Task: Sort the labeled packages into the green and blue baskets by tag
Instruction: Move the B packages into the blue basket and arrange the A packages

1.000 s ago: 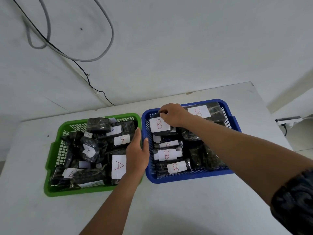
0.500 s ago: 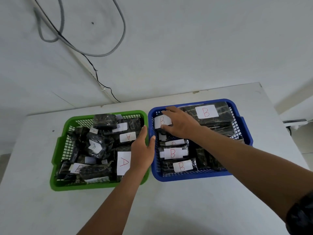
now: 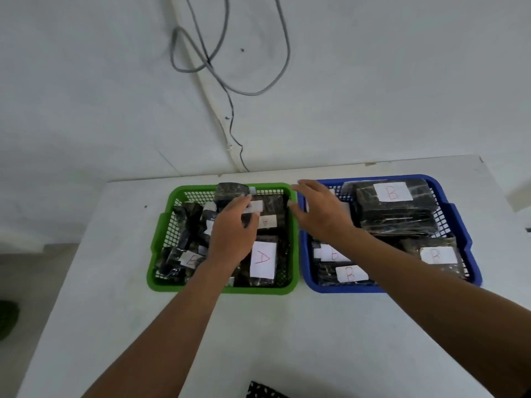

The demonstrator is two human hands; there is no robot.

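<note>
On the table [image 3: 287,340], packages [image 3: 395,206] in baskets under both hands

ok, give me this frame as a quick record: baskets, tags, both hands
green basket: left on table, dark packages, one large A tag readable
blue basket: right, touching green one, packages tagged B
left hand: over green basket, fingers extended onto packages
right hand: open, spanning the two adjoining rims, holding nothing
</note>
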